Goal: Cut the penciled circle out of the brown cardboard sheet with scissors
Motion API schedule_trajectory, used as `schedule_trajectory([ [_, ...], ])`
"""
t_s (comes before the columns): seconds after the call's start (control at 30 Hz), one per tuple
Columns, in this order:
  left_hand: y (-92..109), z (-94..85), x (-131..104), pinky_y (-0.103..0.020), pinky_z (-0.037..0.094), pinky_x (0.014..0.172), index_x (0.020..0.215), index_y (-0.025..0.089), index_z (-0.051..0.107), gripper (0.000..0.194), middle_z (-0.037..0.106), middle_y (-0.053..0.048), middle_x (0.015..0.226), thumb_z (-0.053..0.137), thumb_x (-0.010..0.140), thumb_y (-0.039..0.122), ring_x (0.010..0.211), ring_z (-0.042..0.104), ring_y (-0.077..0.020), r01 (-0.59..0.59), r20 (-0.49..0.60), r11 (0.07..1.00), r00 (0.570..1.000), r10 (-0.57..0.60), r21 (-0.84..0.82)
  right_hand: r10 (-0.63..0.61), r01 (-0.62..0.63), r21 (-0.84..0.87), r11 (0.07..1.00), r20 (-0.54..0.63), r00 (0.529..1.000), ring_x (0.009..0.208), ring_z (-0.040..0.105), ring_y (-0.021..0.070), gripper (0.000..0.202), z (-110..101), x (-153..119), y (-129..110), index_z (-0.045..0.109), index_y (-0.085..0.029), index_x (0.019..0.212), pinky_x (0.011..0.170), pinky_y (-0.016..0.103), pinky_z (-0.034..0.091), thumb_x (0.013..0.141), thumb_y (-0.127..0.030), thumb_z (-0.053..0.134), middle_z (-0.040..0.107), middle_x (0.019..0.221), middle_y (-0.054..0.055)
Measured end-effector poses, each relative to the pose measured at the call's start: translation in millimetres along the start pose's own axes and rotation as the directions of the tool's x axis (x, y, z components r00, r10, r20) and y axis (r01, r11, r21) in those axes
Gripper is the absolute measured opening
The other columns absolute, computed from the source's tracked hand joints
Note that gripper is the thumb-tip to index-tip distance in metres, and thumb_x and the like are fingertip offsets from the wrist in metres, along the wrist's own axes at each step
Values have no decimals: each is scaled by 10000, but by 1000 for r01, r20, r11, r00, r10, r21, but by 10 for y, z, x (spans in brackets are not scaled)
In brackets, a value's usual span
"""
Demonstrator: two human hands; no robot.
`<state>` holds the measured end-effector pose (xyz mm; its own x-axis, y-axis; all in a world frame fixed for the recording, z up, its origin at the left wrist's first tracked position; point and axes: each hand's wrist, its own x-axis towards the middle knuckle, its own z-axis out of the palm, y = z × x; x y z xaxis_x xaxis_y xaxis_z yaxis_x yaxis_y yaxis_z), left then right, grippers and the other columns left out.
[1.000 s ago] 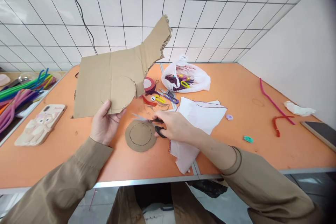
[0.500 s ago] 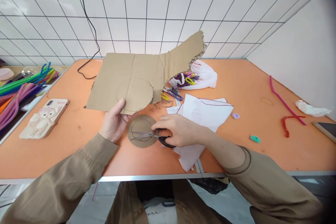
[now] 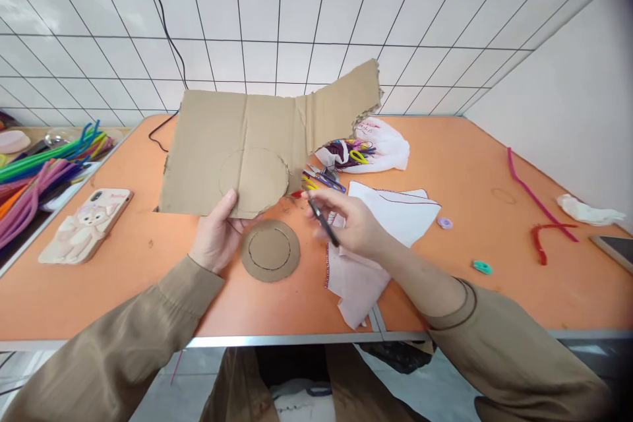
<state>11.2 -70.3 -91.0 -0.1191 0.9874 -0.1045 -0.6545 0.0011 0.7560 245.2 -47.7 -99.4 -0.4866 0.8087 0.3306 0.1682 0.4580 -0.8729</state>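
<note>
The left hand point(image 3: 215, 234) grips the near edge of a large cardboard sheet point(image 3: 212, 125), its thumb on the upper face and its other fingers tucked behind, closed on the board. The sheet is held tilted above the tabletop point(image 3: 440, 165), with a ragged flap reaching far and right; a round outline is drawn on it, and its right edge is roughly cut near that outline. The right hand point(image 3: 356, 224) has its fingers curled closed around black-handled scissors point(image 3: 326, 225), just right of the sheet; the blades are blurred and partly hidden, so how far they are open I cannot tell. A cardboard disc point(image 3: 270, 252) with a dark inner ring marked on it lies flat between the hands, towards the near edge. White cloth point(image 3: 395, 211) with dark stitching lies partly beneath the right hand. Beyond it are purple-handled scissors point(image 3: 330, 179) and a white plastic bag point(image 3: 393, 148) with yarn and a yellow item showing. At left lies a phone point(image 3: 86, 227) in a pale cartoon case, near bundled pipe cleaners point(image 3: 39, 191). At right, a pink strip point(image 3: 531, 191) meets a red strip point(image 3: 540, 244), near a crumpled white tissue point(image 3: 588, 210).
</note>
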Motion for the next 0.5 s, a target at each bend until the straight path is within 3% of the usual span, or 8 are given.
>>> schedule_trajectory([
  [0.1, 78, -22, 59, -255, 618, 593, 1217, 202, 642, 335, 775, -31, 1010, 508, 927, 103, 783, 742, -178, -59, -90, 996, 995, 53, -64, -54, 90, -348, 933, 114, 992, 886, 630, 236, 418, 74, 0, -34, 569, -191, 1080, 796, 379, 461, 715, -258, 762, 687, 971, 77],
  [0.2, 166, -48, 109, -250, 618, 575, 1184, 192, 656, 302, 784, -24, 903, 453, 964, 151, 785, 751, -195, -62, -100, 991, 994, 51, -117, -114, 226, -548, 805, 230, 966, 839, 576, 233, 268, 144, -3, -53, 591, -168, 922, 769, 376, 422, 691, -152, 727, 670, 906, 76],
  [0.37, 158, -14, 80, -257, 620, 564, 1208, 184, 640, 319, 784, -24, 867, 456, 955, 124, 761, 754, -201, -14, -105, 992, 994, 1, -122, -84, 254, -631, 733, 288, 954, 927, 539, 252, 141, 256, 10, -34, 619, -162, 792, 810, 384, 376, 699, -169, 724, 636, 967, 92],
  [0.5, 63, 35, 18, -282, 627, 578, 1210, 132, 644, 327, 781, -42, 899, 469, 936, 93, 737, 743, -188, 25, -82, 997, 996, -31, -76, -27, 214, -669, 712, 278, 960, 979, 535, 264, 178, 311, 16, -77, 620, -154, 823, 842, 380, 358, 686, -188, 729, 620, 1028, 107],
])
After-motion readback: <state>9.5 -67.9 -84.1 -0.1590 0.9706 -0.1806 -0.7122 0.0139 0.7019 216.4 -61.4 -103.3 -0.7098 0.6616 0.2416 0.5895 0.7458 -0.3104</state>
